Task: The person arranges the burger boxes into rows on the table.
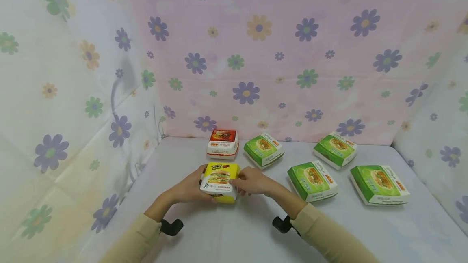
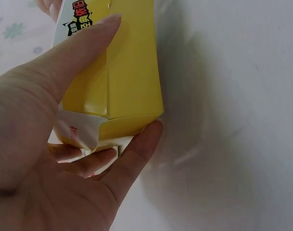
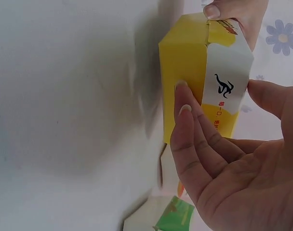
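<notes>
A yellow and white burger box point(image 1: 219, 177), with a burger picture on its lid, is between the two hands, slightly tilted in the head view. My left hand point(image 1: 188, 185) grips its left end. In the left wrist view the thumb point(image 2: 84, 50) presses along the yellow front side, while the other fingers reach round the end and under it. The right hand point(image 1: 256, 180) holds the opposite end. Its thumb point(image 3: 269, 96) lies at the lid edge, and its bent fingers point(image 3: 187, 139) touch the yellow side in the right wrist view.
A red and white burger box point(image 1: 223, 144) sits just behind the yellow one. Several green and white boxes stand to the right, including one near the back point(image 1: 264, 150) and one far right point(image 1: 380, 184). Flowered cloth point(image 1: 278, 111) surrounds the white table point(image 1: 248, 230).
</notes>
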`<state>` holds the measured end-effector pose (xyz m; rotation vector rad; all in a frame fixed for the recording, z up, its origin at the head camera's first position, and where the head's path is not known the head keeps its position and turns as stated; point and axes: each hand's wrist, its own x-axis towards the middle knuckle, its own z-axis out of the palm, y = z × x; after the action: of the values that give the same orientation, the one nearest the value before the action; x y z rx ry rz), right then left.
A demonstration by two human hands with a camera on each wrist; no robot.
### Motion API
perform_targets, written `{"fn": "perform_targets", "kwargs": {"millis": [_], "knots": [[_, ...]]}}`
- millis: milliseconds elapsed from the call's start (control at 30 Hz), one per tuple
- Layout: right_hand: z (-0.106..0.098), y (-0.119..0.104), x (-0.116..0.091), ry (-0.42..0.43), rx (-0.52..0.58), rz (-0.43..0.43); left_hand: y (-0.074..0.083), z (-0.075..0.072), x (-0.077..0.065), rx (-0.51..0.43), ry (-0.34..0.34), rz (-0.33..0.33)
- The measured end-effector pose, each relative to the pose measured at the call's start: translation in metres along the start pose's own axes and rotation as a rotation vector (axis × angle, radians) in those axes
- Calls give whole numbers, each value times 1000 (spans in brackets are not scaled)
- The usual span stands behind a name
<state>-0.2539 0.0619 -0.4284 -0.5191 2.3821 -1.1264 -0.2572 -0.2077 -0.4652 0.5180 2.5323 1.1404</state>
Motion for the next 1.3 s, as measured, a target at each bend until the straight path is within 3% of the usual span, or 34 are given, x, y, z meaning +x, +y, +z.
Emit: {"fn": "perform_targets", "kwargs": {"millis": [400, 1300], "knots": [[12, 0, 11, -18, 27, 7, -14, -7, 0, 4, -2, -59], [22, 1, 15, -27, 7, 19, -21, -9, -6, -14, -2, -79]]}}
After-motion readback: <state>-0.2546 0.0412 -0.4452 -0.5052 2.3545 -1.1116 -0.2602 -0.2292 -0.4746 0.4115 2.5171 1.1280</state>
